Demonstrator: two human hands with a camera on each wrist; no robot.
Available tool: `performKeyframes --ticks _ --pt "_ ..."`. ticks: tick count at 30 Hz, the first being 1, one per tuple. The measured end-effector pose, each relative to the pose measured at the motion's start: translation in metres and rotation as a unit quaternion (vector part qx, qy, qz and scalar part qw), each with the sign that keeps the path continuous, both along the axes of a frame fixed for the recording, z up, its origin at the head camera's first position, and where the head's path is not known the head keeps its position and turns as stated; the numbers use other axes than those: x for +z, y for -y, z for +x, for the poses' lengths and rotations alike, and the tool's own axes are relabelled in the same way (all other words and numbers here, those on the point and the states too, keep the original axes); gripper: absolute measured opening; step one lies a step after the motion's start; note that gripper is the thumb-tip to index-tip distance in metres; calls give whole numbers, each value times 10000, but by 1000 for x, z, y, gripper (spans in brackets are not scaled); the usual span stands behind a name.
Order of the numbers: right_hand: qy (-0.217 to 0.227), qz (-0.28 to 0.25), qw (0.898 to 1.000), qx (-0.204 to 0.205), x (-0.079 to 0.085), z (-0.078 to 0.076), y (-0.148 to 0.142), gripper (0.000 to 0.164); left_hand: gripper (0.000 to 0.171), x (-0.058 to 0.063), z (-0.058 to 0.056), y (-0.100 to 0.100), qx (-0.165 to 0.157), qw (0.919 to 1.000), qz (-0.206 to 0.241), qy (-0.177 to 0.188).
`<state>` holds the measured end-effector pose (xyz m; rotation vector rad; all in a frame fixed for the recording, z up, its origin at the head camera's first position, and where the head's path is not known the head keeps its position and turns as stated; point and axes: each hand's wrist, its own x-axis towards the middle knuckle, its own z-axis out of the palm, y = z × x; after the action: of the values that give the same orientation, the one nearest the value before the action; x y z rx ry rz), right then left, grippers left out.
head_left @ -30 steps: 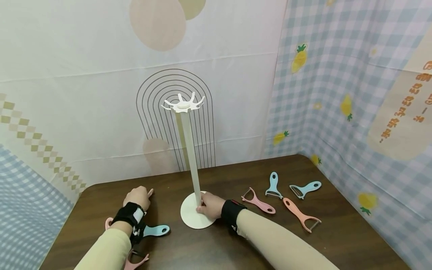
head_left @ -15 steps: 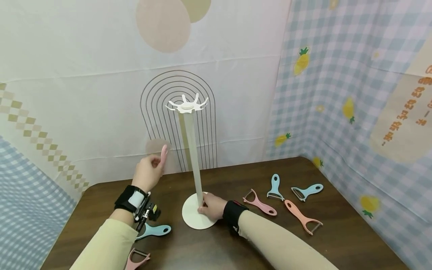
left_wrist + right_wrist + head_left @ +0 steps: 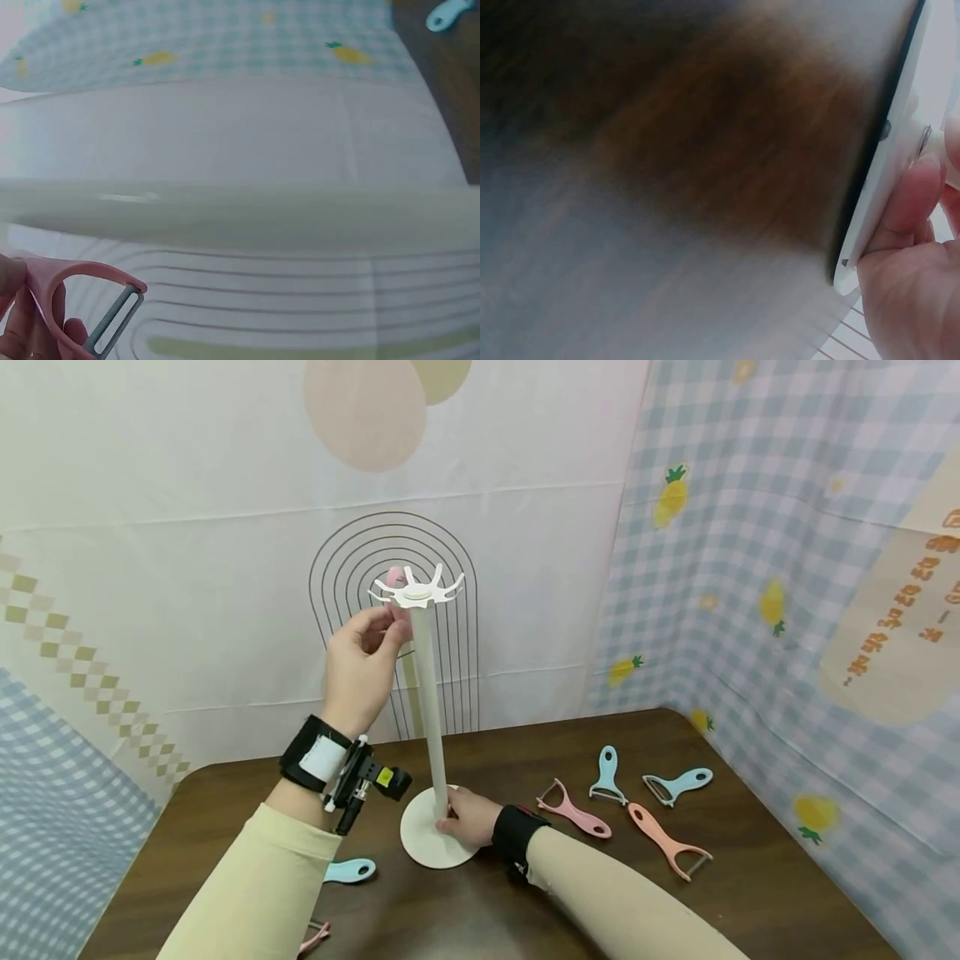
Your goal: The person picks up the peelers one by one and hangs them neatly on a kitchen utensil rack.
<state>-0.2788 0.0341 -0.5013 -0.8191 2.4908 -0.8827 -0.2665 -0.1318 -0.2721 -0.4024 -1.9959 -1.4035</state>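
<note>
A tall white rack (image 3: pixel 424 685) with a ring of hooks (image 3: pixel 417 590) on top stands on a round base (image 3: pixel 427 845) on the dark wooden table (image 3: pixel 750 893). My left hand (image 3: pixel 363 662) is raised beside the hooks and grips a pink peeler (image 3: pixel 393 578), whose handle end shows just behind the hooks. The left wrist view shows the peeler's blade end (image 3: pixel 90 307) in my fingers (image 3: pixel 22 315), under the blurred pole (image 3: pixel 240 217). My right hand (image 3: pixel 467 817) holds the base, the thumb lying on its rim (image 3: pixel 877 195).
Right of the base lie a pink peeler (image 3: pixel 573 811), an orange one (image 3: pixel 663 839) and two blue ones (image 3: pixel 607 773) (image 3: pixel 678 783). At the left front lie a blue peeler (image 3: pixel 349 870) and a pink one (image 3: pixel 315 935). Cloth walls close the back and right.
My left hand has lifted the pink peeler from the table up to the hooks at the top of the rack. The right hand has stayed on the base.
</note>
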Motion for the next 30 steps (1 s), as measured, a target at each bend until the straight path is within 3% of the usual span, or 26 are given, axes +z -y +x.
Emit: performKeyframes --ticks 7,19,30 --pt "-56 37 10000 33 -2 1 1 35 21 12 0 -4 -185 9997 168 19" --pt "217 -53 9997 -110 0 0 2 40 23 13 -4 -5 -251 9995 188 30" --pt "169 -101 9998 -65 -4 -2 2 35 22 12 -4 -7 -225 9997 77 81"
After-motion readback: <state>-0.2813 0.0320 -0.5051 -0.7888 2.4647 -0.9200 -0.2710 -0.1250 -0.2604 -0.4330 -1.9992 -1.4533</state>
